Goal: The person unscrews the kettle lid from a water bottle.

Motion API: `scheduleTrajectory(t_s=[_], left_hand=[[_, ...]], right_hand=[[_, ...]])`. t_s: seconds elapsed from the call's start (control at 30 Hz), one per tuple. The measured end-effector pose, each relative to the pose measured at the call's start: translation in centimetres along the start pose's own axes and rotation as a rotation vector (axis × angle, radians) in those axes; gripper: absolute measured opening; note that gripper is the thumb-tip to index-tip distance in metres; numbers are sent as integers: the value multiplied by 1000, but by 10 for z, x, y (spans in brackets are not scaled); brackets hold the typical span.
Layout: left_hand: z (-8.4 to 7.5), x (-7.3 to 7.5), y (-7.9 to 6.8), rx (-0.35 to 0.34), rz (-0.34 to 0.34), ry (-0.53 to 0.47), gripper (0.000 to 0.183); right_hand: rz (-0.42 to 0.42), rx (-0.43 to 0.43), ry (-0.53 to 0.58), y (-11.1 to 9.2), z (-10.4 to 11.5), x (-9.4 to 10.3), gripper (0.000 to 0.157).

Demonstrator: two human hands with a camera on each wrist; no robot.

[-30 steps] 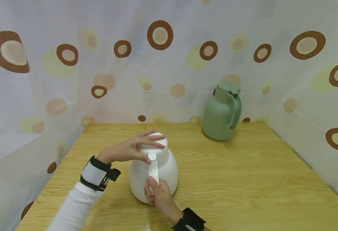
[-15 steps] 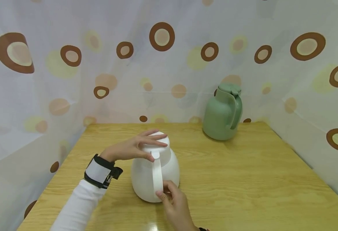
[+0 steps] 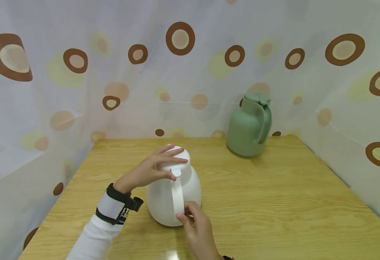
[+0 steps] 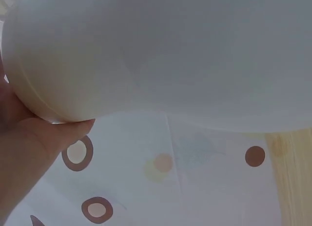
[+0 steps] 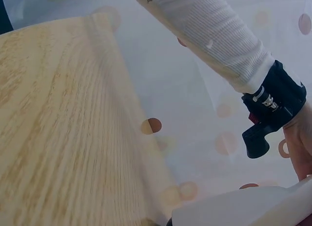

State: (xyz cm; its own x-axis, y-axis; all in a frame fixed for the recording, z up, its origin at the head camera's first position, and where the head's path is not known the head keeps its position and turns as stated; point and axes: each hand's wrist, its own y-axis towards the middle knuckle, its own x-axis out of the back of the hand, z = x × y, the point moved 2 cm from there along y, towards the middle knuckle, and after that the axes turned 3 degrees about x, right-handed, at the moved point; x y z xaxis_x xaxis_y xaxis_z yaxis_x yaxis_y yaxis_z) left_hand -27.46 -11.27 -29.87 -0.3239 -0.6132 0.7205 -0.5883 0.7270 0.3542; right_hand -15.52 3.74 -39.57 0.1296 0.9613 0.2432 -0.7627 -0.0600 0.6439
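Note:
A white thermos jug (image 3: 160, 206) stands on the table with its handle (image 3: 177, 196) facing the person. My left hand (image 3: 152, 168) holds the jug's rounded top, fingers spread over the lid (image 3: 185, 155) and thumb at the tab above the handle. In the left wrist view, the jug's pale body (image 4: 161, 55) fills the upper part and the left hand (image 4: 24, 148) curves round its top end. Low on the handle, my right hand (image 3: 199, 229) pinches it from the right side between thumb and fingers. The right wrist view shows only a white part of the jug (image 5: 229, 209) at the bottom.
A green thermos jug (image 3: 246, 130) stands at the back right of the wooden table (image 3: 274, 202), its handle turned to the right. Patterned white sheeting (image 3: 203, 83) encloses the table's back and sides. A black strap (image 3: 115, 204) circles the left wrist.
My right hand has gone from wrapping the lower handle to pinching it from the right. The jug's handle has swung slightly right. My left hand has stayed on the lid, shifting slightly with it.

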Motion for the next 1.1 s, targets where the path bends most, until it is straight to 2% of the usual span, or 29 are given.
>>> scheduleTrajectory(t_s=[0.13, 0.2, 0.3, 0.43, 0.53, 0.63, 0.77, 0.93, 1.1], left_hand=[[6, 3, -2, -4, -37, -8, 52], [10, 3, 0, -23, -54, -11, 51], [16, 5, 0, -53, -64, -5, 52], [20, 9, 0, -68, -33, 25, 53], [19, 14, 6, -62, -9, 69, 56], [17, 18, 13, -38, 42, 89, 60], [15, 22, 21, 7, 158, 75, 65], [14, 27, 28, 24, 282, 80, 67], [16, 30, 29, 57, 351, 55, 68]], right_hand=[[-14, 29, 31, 11, -2, -8, 14], [11, 25, 46, 18, -6, -9, 13], [91, -29, 99, 25, -13, -8, 11], [208, -109, 182, 29, -19, -4, 12], [262, -117, 210, 31, -20, -1, 15], [287, -118, 220, 32, -21, 1, 17], [323, -128, 234, 35, -23, 2, 16], [383, -122, 263, 40, -24, 4, 16], [397, -134, 271, 41, -25, 5, 16]])
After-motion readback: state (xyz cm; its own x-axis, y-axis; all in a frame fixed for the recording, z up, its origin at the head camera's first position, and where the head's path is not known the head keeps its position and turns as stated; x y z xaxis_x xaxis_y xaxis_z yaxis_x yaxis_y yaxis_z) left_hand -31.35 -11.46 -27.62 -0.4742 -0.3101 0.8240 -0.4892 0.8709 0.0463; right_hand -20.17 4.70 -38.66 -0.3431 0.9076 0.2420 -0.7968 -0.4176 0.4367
